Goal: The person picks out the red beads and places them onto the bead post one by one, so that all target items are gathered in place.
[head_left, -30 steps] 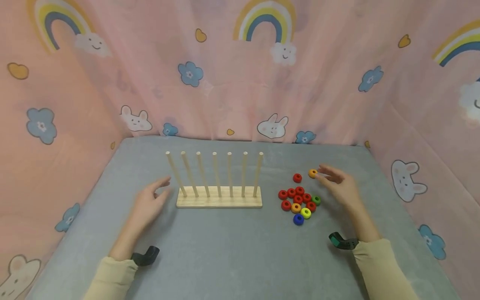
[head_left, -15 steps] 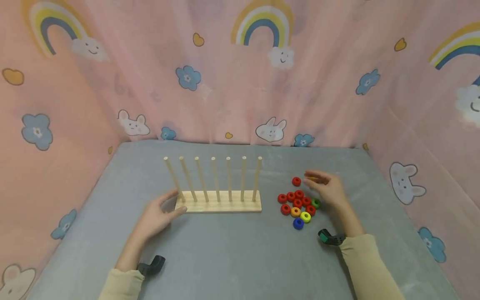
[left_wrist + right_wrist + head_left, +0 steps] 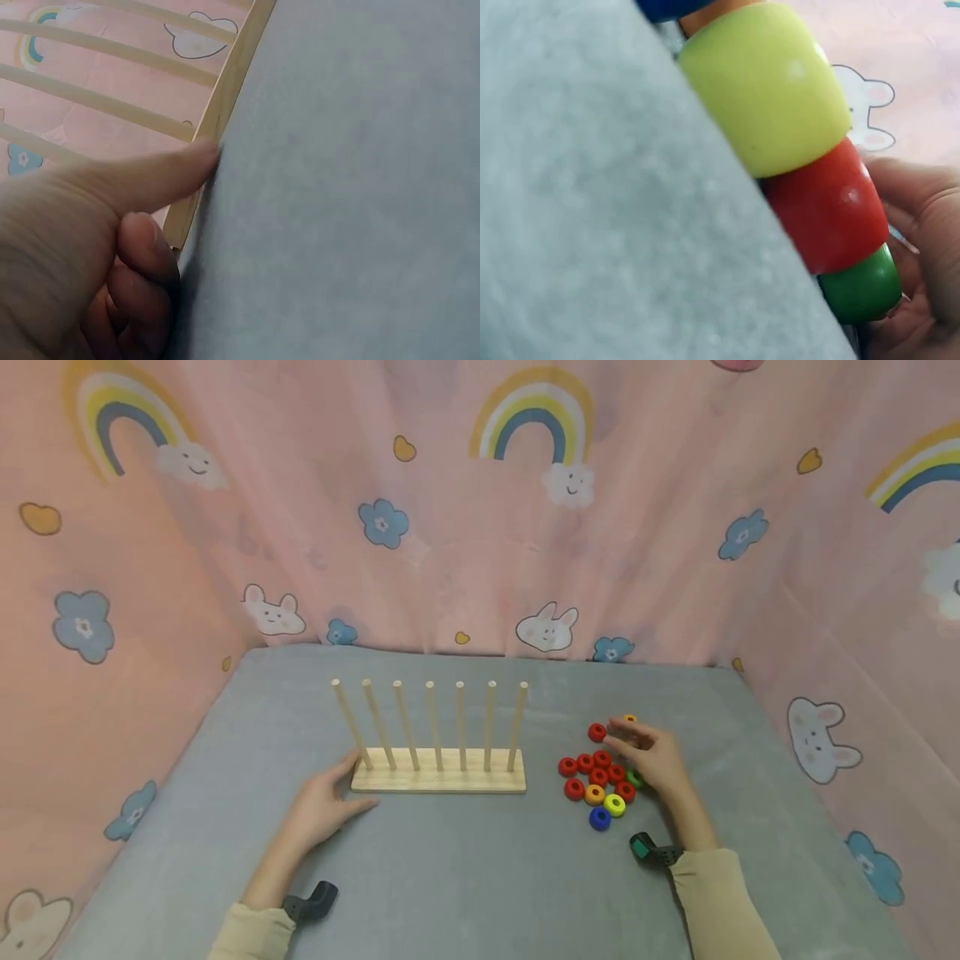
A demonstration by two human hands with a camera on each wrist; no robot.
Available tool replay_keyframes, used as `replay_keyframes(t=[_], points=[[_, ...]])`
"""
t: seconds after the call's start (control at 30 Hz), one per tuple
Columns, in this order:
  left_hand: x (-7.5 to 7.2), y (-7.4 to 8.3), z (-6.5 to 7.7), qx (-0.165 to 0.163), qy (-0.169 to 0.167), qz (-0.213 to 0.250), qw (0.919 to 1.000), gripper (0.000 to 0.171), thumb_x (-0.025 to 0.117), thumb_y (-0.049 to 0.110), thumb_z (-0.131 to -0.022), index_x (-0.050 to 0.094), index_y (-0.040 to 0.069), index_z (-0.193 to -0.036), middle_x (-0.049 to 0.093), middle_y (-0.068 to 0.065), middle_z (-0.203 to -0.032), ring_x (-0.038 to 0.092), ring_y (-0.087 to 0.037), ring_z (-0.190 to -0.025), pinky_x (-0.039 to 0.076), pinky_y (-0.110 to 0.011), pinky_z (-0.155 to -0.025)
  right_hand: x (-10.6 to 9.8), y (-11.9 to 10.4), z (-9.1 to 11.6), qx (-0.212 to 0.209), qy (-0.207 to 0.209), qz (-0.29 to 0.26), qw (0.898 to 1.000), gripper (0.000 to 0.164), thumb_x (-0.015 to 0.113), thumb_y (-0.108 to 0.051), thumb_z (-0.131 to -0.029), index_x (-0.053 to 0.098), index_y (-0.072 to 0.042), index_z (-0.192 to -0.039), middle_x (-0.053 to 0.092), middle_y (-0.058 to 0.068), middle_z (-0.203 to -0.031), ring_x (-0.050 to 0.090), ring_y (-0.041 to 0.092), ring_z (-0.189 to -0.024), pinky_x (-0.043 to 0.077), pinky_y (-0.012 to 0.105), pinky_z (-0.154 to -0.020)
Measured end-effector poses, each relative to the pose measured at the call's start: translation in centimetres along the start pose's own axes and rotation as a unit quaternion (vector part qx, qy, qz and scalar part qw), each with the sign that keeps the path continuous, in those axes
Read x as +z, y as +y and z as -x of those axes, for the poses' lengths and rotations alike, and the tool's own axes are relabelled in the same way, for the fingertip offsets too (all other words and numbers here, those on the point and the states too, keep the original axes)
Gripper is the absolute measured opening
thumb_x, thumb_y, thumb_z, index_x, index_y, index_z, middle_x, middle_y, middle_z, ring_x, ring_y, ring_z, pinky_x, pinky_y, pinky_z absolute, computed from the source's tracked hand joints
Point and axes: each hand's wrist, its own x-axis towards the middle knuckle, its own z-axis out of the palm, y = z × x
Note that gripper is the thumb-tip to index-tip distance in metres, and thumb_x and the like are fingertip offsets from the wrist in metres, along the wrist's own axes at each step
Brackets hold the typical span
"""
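Observation:
A pale wooden base [image 3: 438, 783] with several upright pegs stands left of the middle in the head view. Beside its left end is my left hand [image 3: 318, 810], thumb stretched along the front edge and index finger at the end. In the left wrist view the straight thumb overlaps the base's edge [image 3: 217, 112], the other fingers bent below. My right hand [image 3: 660, 764] reaches over the bead pile's right side, thumb and fingertips parted right at a red bead [image 3: 597, 732]. An orange bead [image 3: 630, 718] shows partly behind the fingers. A green bead [image 3: 634, 778] lies under the hand.
Several red beads [image 3: 598, 777] lie in a cluster with another orange bead [image 3: 594, 794], a yellow bead [image 3: 615, 805] and a blue bead [image 3: 599, 818]. Grey cloth [image 3: 465, 877] covers the table, and a pink patterned curtain [image 3: 450, 560] hangs around it.
My left hand has come right to the base's left end. My right hand has moved left from beside the orange bead to the single red bead; the orange bead still lies behind it.

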Motion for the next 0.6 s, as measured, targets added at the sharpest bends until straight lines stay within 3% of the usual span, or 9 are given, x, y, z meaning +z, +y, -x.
replay_keyframes(t=[0.1, 0.2, 0.3, 0.37, 0.6], points=[[0.2, -0.1, -0.1, -0.016, 0.002, 0.018, 0.9997, 0.080, 0.082, 0.025, -0.095, 0.042, 0.002, -0.161, 0.047, -0.030, -0.158, 0.077, -0.042, -0.089, 0.063, -0.049, -0.078, 0.1, -0.1, 0.0, 0.001, 0.004, 0.037, 0.999, 0.049, 0.078, -0.028, -0.100, 0.068, -0.002, -0.140, 0.073, 0.023, -0.122, 0.059, 0.005, -0.075, 0.048, 0.020, -0.063], [0.2, -0.3, -0.1, -0.029, -0.002, 0.035, 0.9990, 0.077, 0.079, 0.025, -0.098, 0.041, 0.005, -0.162, 0.048, -0.032, -0.156, 0.061, -0.021, -0.045, 0.055, -0.036, -0.049, 0.4, -0.3, 0.0, 0.006, 0.006, 0.070, 0.998, 0.049, 0.079, -0.031, -0.098, 0.070, -0.003, -0.138, 0.072, 0.015, -0.095, 0.054, 0.010, -0.067, 0.044, 0.024, -0.059], [0.2, -0.4, -0.1, -0.028, -0.005, 0.036, 0.9990, 0.077, 0.078, 0.026, -0.099, 0.041, 0.006, -0.163, 0.051, -0.034, -0.153, 0.057, -0.015, -0.041, 0.051, -0.031, -0.048, 0.7, -0.6, -0.1, -0.001, 0.011, 0.089, 0.996, 0.046, 0.080, -0.028, -0.098, 0.072, -0.002, -0.135, 0.063, 0.009, -0.075, 0.051, 0.012, -0.060, 0.043, 0.027, -0.055], [0.2, -0.3, -0.1, -0.029, -0.005, 0.035, 0.9990, 0.077, 0.078, 0.027, -0.099, 0.040, 0.007, -0.163, 0.053, -0.033, -0.151, 0.056, -0.015, -0.041, 0.051, -0.032, -0.048, 0.9, -0.9, -0.1, -0.007, 0.017, 0.102, 0.995, 0.044, 0.080, -0.026, -0.098, 0.073, -0.002, -0.134, 0.063, 0.009, -0.077, 0.050, 0.014, -0.060, 0.042, 0.028, -0.056], [0.4, 0.0, -0.1, -0.038, 0.009, 0.024, 0.9990, 0.071, 0.074, 0.024, -0.101, 0.041, 0.010, -0.163, 0.055, -0.035, -0.147, 0.057, -0.016, -0.041, 0.051, -0.032, -0.047, 1.3, -1.6, 0.0, -0.007, 0.022, 0.128, 0.992, 0.041, 0.079, -0.027, -0.098, 0.074, -0.003, -0.132, 0.070, 0.022, -0.110, 0.049, 0.016, -0.065, 0.039, 0.030, -0.060]])
